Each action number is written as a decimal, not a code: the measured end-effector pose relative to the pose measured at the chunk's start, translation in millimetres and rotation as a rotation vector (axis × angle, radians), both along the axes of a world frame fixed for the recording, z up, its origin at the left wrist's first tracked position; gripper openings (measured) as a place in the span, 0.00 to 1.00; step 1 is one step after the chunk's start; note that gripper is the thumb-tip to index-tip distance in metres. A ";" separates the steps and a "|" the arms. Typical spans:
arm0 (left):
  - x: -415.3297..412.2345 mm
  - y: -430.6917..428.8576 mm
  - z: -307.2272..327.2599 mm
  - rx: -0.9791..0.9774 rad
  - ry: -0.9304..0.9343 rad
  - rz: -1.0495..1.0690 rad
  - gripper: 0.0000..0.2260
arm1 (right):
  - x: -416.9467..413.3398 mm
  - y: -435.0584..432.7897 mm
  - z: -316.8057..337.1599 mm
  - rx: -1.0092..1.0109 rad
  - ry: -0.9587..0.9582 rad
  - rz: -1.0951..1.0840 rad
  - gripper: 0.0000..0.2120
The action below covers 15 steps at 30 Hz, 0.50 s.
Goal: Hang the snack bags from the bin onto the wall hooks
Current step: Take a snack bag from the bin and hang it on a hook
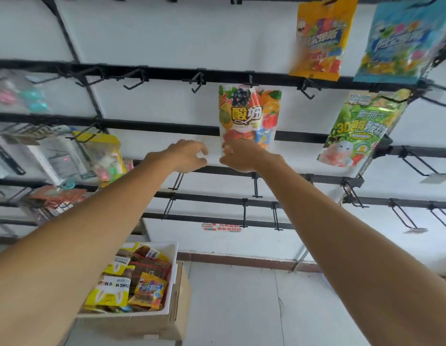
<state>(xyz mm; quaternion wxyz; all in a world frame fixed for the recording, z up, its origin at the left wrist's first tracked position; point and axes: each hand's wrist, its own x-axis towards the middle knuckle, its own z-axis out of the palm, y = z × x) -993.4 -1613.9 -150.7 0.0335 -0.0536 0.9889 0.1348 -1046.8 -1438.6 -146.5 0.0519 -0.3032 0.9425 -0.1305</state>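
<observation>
White wall [167, 33], black hook rails. White bin [172, 280] low left, snack bags inside. Fruit-print bag [249, 113] hangs from a centre hook [251, 82]. My right hand [241, 156]: fingers pinch its bottom edge. My left hand [187, 154]: fingers loosely curled, grasping nothing, just beside the bag's lower left corner.

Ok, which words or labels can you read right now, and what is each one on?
"酸奶": on the fruit-print bag hanging from the middle hook.
"3D": on the green bag; the rest of its lettering is unclear.
"TANG": on the yellow-and-white bags in the bin, seen upside down.
Too blurred to read: yellow bag, blue bag, red wall sticker.
</observation>
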 end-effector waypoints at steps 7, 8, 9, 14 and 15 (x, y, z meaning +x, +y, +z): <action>85.2 -39.1 -3.6 0.043 -0.012 0.237 0.14 | 58.9 -67.9 -11.1 0.013 -0.005 0.275 0.21; 98.4 -41.4 -5.7 0.062 -0.012 0.271 0.15 | 69.7 -74.8 -14.9 0.007 -0.012 0.323 0.21; 111.5 -43.5 -8.3 0.074 -0.017 0.299 0.16 | 79.9 -80.5 -18.3 0.001 -0.024 0.361 0.20; 177.6 -57.0 -25.8 0.092 -0.074 0.373 0.16 | 115.1 -107.6 -45.6 0.036 -0.072 0.496 0.19; 188.7 -58.9 -28.8 0.097 -0.086 0.376 0.18 | 120.9 -113.7 -52.5 0.048 -0.082 0.522 0.19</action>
